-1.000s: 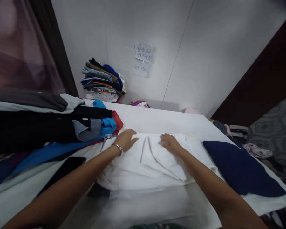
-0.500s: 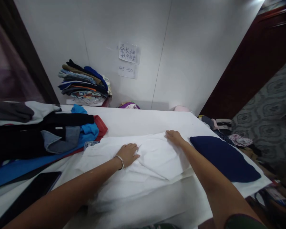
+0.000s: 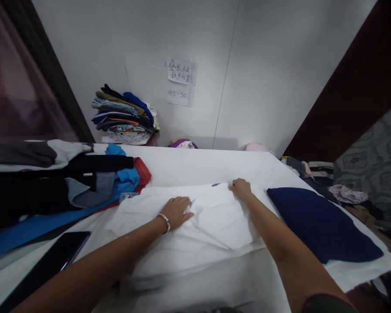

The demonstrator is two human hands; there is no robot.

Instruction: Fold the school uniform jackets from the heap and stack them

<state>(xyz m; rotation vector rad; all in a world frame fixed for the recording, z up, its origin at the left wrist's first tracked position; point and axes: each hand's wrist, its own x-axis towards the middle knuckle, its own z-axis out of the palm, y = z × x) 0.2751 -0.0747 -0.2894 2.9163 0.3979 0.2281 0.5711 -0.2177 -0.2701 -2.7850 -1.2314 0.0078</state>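
Observation:
A white garment (image 3: 215, 219) lies spread and wrinkled on the white table (image 3: 202, 167) in front of me. My left hand (image 3: 176, 212), with a bracelet at its wrist, rests palm down on the cloth, its thumb held away from its fingers. At the garment's far right edge, the fingers of my right hand (image 3: 241, 188) are curled in and pinch the fabric. A small dark blue patch (image 3: 216, 184) shows at the far edge, left of that hand. To the right lies a folded navy garment (image 3: 316, 221).
Dark and blue clothes (image 3: 94, 187) are heaped at the left, beside a black phone-like device (image 3: 57, 256). A stack of folded clothes (image 3: 125, 115) stands by the wall under handwritten paper notes (image 3: 181, 82). More clothes (image 3: 348, 193) lie beyond the table's right edge.
The fingers of my right hand have curled onto the far edge, and a small dark blue patch now shows there. My left hand stays on the cloth. The view has shifted slightly.

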